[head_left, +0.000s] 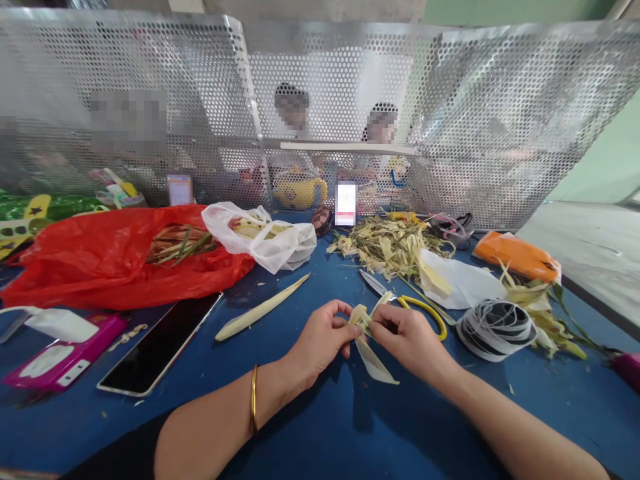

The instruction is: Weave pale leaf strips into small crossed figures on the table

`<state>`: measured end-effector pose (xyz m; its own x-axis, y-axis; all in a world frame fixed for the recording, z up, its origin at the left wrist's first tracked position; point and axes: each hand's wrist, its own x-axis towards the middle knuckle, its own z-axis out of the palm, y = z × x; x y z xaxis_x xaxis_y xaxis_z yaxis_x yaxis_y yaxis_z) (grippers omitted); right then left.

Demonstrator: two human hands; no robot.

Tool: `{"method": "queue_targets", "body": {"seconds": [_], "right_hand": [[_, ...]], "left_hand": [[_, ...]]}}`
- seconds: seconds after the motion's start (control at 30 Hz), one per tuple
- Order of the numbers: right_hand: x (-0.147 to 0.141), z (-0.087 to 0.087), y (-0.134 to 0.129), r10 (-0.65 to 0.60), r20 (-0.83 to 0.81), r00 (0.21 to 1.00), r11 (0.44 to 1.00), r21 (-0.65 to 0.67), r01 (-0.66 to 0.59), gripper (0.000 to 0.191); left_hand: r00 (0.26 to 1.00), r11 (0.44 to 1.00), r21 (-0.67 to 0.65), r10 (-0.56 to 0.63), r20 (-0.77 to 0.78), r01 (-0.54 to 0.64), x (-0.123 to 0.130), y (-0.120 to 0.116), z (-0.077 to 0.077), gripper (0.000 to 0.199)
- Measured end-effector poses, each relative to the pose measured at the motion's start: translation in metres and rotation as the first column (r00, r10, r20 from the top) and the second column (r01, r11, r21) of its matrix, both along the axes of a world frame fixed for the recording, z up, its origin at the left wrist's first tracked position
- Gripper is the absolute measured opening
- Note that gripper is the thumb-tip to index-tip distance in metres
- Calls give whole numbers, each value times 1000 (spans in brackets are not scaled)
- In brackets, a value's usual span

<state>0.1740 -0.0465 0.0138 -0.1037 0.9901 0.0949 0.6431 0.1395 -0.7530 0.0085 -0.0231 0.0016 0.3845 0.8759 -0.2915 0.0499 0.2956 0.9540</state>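
Above the middle of the blue table, a pale strip of dried leaf, like a corn husk [373,363], is folded or looped between my two hands. My left hand [320,340], with a gold bangle on the wrist, pinches the looped part between thumb and fingers. One upper end is pinched by my right hand [407,337], fingers curled close to the left ones. A wider tail hangs below them. Just beyond my right hand lie scissors [425,310] with yellow handles, partly hidden by it. A single pale pointed leaf [263,307] rests to the left, untouched.
Left are a red plastic bag [100,260], a white bag [270,250], a dark phone [163,343] and a magenta device [65,360]. Right are a leaf pile [385,247], a ribbon roll [495,330] and an orange packet [517,257]. A perforated metal screen [335,60] stands behind, people beyond.
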Motion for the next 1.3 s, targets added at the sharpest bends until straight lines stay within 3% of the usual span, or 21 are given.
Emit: {"method": "queue_targets", "body": {"seconds": [0.2, 0.3, 0.43, 0.53, 0.67, 0.8, 0.9, 1.07, 1.3], "right_hand": [[1, -2, 0, 25, 15, 1000, 999, -25, -25, 22], [2, -4, 1, 20, -87, 996, 999, -43, -24, 13], [1, -6, 2, 51, -256, 965, 991, -109, -81, 13], [2, -6, 2, 69, -218, 974, 983, -152, -104, 19], [3, -5, 4, 62, -161, 985, 993, -89, -77, 28], [2, -2, 4, 5, -319, 948, 994, -102, -39, 33], [1, 1, 2, -87, -488, 869, 993, -107, 40, 36], [-1, 5, 2, -139, -635, 760, 988, -144, 61, 31], [-3, 5, 0, -58, -647, 760, 997, -79, 9, 31]], "left_hand": [[999, 998, 66, -20, -34, 22, 1, 0, -6, 27], [997, 997, 62, -36, -74, 40, 0, -1, -6, 24], [985, 980, 119, -149, -90, 159, -3, 0, -6, 13], [965, 950, 190, -223, -140, 247, -4, -1, -7, 17], [933, 925, 179, -297, -203, 334, -4, -3, -7, 17], [892, 889, 140, -404, -204, 435, -4, -5, -5, 19], [868, 859, 151, -463, -182, 489, -5, -5, -1, 21], [863, 852, 156, -475, -171, 500, -9, -3, 7, 24], [906, 920, 116, -337, -256, 374, -5, -8, 6, 37]]}}
